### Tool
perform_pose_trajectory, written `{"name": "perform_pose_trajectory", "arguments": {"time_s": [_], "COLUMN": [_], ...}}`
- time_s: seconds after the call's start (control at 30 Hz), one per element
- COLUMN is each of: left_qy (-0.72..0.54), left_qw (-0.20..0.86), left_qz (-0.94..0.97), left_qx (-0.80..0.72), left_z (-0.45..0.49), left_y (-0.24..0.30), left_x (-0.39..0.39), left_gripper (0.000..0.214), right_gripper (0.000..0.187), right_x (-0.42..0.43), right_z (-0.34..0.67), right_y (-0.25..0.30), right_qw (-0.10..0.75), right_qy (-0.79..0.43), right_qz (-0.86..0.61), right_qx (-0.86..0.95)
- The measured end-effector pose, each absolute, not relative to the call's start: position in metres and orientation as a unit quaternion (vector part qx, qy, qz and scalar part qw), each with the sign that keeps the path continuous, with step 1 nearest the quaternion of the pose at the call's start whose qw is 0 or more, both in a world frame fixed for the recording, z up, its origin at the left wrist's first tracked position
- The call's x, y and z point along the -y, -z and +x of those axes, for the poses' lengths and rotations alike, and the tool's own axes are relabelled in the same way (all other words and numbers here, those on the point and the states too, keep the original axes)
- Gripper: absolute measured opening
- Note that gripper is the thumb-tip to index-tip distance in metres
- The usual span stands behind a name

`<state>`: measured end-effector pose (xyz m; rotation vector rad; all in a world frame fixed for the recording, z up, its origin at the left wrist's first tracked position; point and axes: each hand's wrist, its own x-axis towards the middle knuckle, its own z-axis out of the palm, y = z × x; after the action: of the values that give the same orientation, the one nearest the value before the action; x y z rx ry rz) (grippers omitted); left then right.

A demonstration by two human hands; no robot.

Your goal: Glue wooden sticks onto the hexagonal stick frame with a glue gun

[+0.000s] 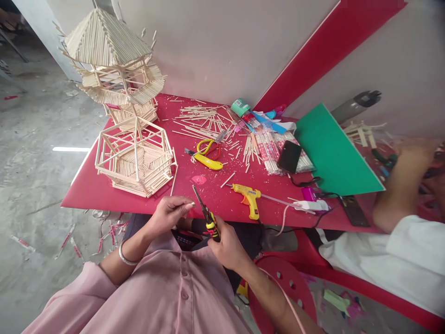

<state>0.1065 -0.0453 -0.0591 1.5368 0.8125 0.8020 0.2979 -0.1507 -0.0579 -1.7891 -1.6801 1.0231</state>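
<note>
One tool (210,223) sits in the right hand (225,245) near one glue gun (248,195).

The tiered tower model (104,41) and the hexagonal open frame (146,178) are bare pale wood, matt, their close-set round sticks giving ridged surfaces. The loose pale wooden sticks (200,113) look equally dry and unvarnished. The slim long-nosed pliers (207,219) combine dark metal with black-and-yellow grips that look like plastic or rubber. Smooth yellow plastic forms the glue gun (251,195); clear, shiny wrapping covers the stick packs (267,148). The red worktop (86,188) is smooth with a soft sheen, the green rectangular board (333,157) flat and matt, the grey concrete floor (34,162) rough and stained. The pink buttoned shirt (156,297) is softly creased cloth.
</note>
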Motion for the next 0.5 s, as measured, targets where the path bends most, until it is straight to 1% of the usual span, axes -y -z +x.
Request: {"name": "perform_pose_trajectory", "arguments": {"time_s": [0.07,0.13,0.27,0.4,0.5], "left_qy": [-0.342,-0.348,-0.356,-0.353,-0.343], "left_qw": [0.584,0.581,0.56,0.547,0.55], "left_qz": [0.648,0.65,0.671,0.68,0.687], "left_qx": [-0.35,-0.345,-0.332,-0.337,-0.329], "left_z": [0.108,0.109,0.108,0.105,0.103], "left_y": [0.061,0.061,0.061,0.064,0.065], "left_x": [0.046,0.045,0.042,0.04,0.039], "left_gripper": [0.047,0.047,0.045,0.046,0.047], "right_gripper": [0.035,0.042,0.06,0.062,0.054], "right_x": [0.151,0.151,0.149,0.146,0.144], "right_z": [0.298,0.3,0.305,0.307,0.308], "right_y": [0.057,0.055,0.05,0.047,0.045], "right_qw": [0.255,0.258,0.228,0.197,0.179], "right_qy": [-0.39,-0.385,-0.31,-0.277,-0.306], "right_qz": [-0.641,-0.631,-0.65,-0.647,-0.643], "right_qx": [0.61,0.622,0.655,0.682,0.679]}}
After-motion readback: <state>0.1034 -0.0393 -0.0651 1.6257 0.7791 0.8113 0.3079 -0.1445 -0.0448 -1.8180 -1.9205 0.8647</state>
